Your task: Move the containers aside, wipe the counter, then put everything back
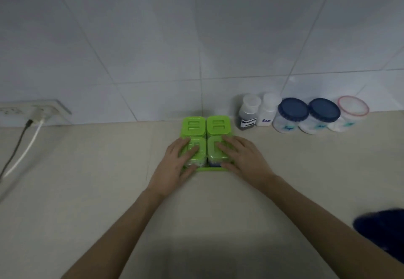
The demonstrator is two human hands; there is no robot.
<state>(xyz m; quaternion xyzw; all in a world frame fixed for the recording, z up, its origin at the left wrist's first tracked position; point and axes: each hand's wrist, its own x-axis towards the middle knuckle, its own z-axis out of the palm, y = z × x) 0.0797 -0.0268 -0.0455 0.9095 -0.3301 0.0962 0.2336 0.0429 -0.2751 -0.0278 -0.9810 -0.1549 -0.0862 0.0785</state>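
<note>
A green spice rack [205, 170] with several green-lidded clear containers [217, 124] stands on the beige counter near the tiled wall. My left hand [175, 165] wraps the front left container, fingers over its lid and thumb at the base. My right hand [240, 158] holds the front right container the same way. To the right along the wall stand a dark-filled bottle [248, 115], a white bottle labelled Salt [267, 110], two blue-lidded jars [291, 115] [321, 116] and a red-rimmed jar [349, 113].
A wall socket strip [32, 109] at the left has a dark cable and a white cable [26, 149] trailing down over the counter. A dark blue object [382, 228], blurred, sits at the lower right edge. Beige counter [98, 191] stretches left and toward me.
</note>
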